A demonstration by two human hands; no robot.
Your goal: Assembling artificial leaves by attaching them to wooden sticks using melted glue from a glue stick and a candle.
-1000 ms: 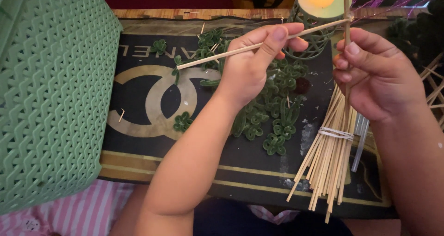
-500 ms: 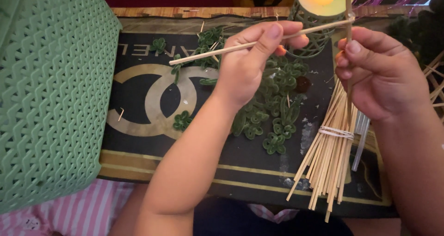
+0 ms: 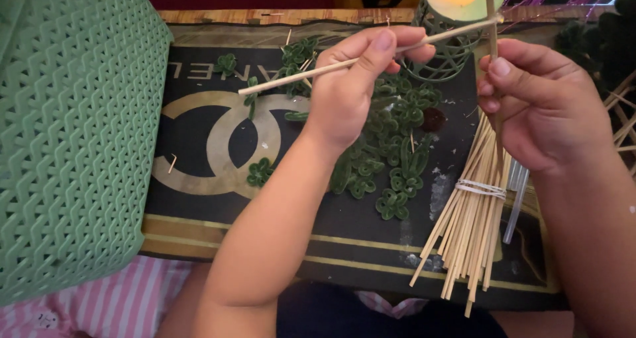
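Here left hand (image 3: 344, 93) pinches a stick (image 3: 318, 72), right hand (image 3: 540, 103) grips another, over green loops (image 3: 391, 159) beside basket (image 3: 66, 139)

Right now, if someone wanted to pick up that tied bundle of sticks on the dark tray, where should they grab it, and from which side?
Probably at the white band round the bundle of sticks, coming from above. There the sticks are cinched tight, whereas the lower ends fan out loosely. The right hand covers the top end, so the banded middle is the clearest firm part.

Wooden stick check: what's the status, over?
Left hand pinching single wooden stick, held level. Right hand gripping banded stick bundle. Green curled pieces strewn beneath; nothing blocking.
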